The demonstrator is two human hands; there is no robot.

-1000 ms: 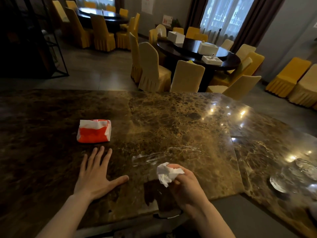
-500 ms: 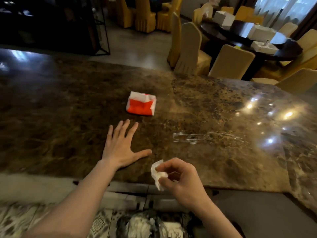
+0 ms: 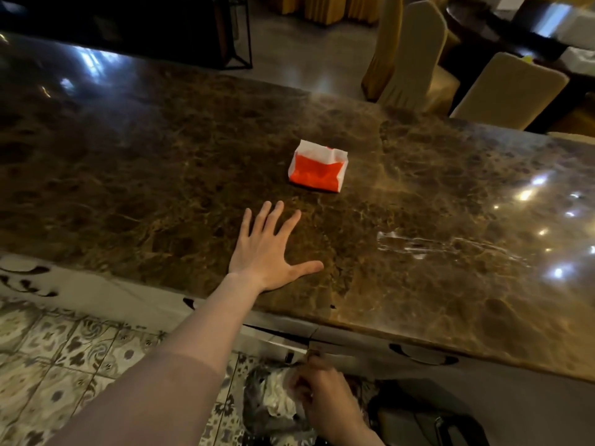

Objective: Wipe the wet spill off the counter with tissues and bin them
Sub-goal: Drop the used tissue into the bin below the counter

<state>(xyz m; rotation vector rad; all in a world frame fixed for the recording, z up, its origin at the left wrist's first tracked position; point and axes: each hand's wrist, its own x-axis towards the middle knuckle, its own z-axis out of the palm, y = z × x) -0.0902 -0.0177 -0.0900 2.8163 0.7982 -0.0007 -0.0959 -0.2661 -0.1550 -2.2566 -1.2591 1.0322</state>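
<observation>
My left hand (image 3: pixel 267 255) lies flat with fingers spread on the brown marble counter (image 3: pixel 145 188), just in front of a red-and-white tissue pack (image 3: pixel 318 167). A thin wet streak of spill (image 3: pixel 418 247) glistens on the counter to the right of that hand. My right hand (image 3: pixel 325 394) is below the counter's front edge, over a dark-lined bin (image 3: pixel 254 413) that holds white tissues (image 3: pixel 277 399). Its fingers curl around a crumpled white tissue, though this part is blurred.
Covered dining chairs (image 3: pixel 409 53) and a dark round table (image 3: pixel 515 14) stand beyond the counter's far edge. Patterned floor tiles (image 3: pixel 64 365) lie to the left of the bin. A dark object (image 3: pixel 428 423) sits on the floor at the bin's right.
My right hand has carried the crumpled tissue off the counter and down over the bin. The view has tilted downwards and to the left. My left hand stays flat on the counter.
</observation>
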